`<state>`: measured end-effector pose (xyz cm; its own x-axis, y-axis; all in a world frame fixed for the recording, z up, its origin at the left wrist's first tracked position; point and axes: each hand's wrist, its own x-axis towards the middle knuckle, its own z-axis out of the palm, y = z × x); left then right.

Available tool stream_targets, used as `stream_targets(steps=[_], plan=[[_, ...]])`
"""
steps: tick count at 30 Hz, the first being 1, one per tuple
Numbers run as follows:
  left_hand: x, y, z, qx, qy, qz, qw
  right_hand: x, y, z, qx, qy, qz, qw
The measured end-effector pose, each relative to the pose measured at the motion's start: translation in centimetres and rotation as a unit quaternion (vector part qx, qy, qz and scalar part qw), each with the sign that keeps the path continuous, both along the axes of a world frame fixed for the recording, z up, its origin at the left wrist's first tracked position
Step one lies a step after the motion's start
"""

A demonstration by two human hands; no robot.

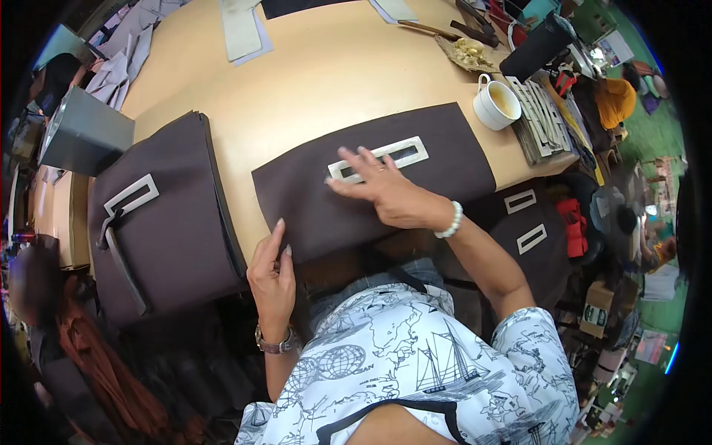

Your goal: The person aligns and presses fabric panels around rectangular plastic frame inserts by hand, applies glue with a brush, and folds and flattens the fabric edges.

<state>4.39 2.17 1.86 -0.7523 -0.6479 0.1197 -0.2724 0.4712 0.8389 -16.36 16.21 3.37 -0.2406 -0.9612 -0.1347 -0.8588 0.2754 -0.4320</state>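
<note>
A dark brown sheet (pixel 297 215), perhaps leather or fabric, lies across the table's front edge before me. On it sits a pale rectangular frame (pixel 417 148) with a dark slot in its middle. The fingers of my right hand (pixel 386 189) are spread over the frame's left half and hide part of it. My left hand (pixel 271 271) is at the sheet's lower left edge, index finger pointing up and thumb apart. Nothing shows in its grasp. I cannot tell whether its fingertips touch the sheet.
To the left lies a stack of brown sheets (pixel 167 245) bearing another pale frame (pixel 132 194) and a pair of scissors or snips (pixel 122 259). A metal box (pixel 85 133) stands behind it. On the right are a white cup (pixel 497 105), piled pale strips (pixel 538 122) and a hammer (pixel 475 33).
</note>
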Motion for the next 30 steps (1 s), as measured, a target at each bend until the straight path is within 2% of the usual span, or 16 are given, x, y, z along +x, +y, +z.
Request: stream_targets(steps=[3,5,7,9,11,12,14,16,17,19,21,23,25,27,29,30], plan=[[-0.2,-0.3,-0.7,-0.061,0.014,-0.006,0.998,-1.8,4.0,0.8,-0.21,-0.068,-0.155,0.963],[-0.8,0.0,-0.5,-0.05,0.012,0.007,0.999,-2.7,7.9,0.6,-0.236,0.017,-0.299,0.925],[-1.0,0.5,0.6,-0.001,-0.006,0.027,1.0,-2.8,11.8,-0.9,-0.192,0.166,-0.46,0.851],[-1.2,0.4,0.1,-0.024,0.019,0.024,0.999,-2.3,14.3,-1.9,-0.147,0.213,-0.533,0.805],[-1.4,-0.3,-1.1,-0.076,0.057,0.014,0.995,-1.8,14.8,-1.8,-0.144,0.178,-0.531,0.816],[-1.7,-0.4,-0.8,-0.027,0.057,0.029,0.998,-2.2,14.7,-1.6,-0.142,0.159,-0.528,0.822],[-2.4,-0.7,0.3,0.07,0.058,0.058,0.994,-3.8,14.0,-0.6,-0.199,0.015,-0.518,0.832],[-3.4,-2.7,0.9,0.081,0.09,0.066,0.99,-6.6,12.9,-0.4,-0.291,-0.129,-0.469,0.824],[-4.1,-4.1,1.4,0.086,0.107,0.069,0.988,-8.4,12.3,0.2,-0.32,-0.261,-0.472,0.779],[-6.4,-6.9,3.2,0.168,0.182,0.077,0.966,-12.9,9.5,0.4,-0.416,-0.355,-0.395,0.738],[-9.3,-11.3,3.4,0.206,0.259,0.062,0.942,-17.4,5.9,2.0,-0.392,-0.468,-0.355,0.708],[-12.1,-16.0,3.7,0.204,0.189,0.032,0.96,-21.8,0.9,2.5,-0.38,-0.51,-0.372,0.676],[-15.8,-20.9,3.7,0.219,0.166,0.007,0.961,-29.2,-3.2,0.9,-0.323,-0.561,-0.27,0.713],[-18.9,-23.9,6.1,0.19,0.139,0.031,0.971,-31.8,-7.5,3.1,-0.367,-0.49,-0.354,0.707],[-21.5,-27.3,8.8,0.125,0.183,0.034,0.975,-37.7,-10.3,5.5,-0.355,-0.457,-0.326,0.748],[-22.3,-28.4,10.8,0.101,0.202,0.02,0.974,-37.6,-11.1,8.1,-0.415,-0.451,-0.31,0.727]])
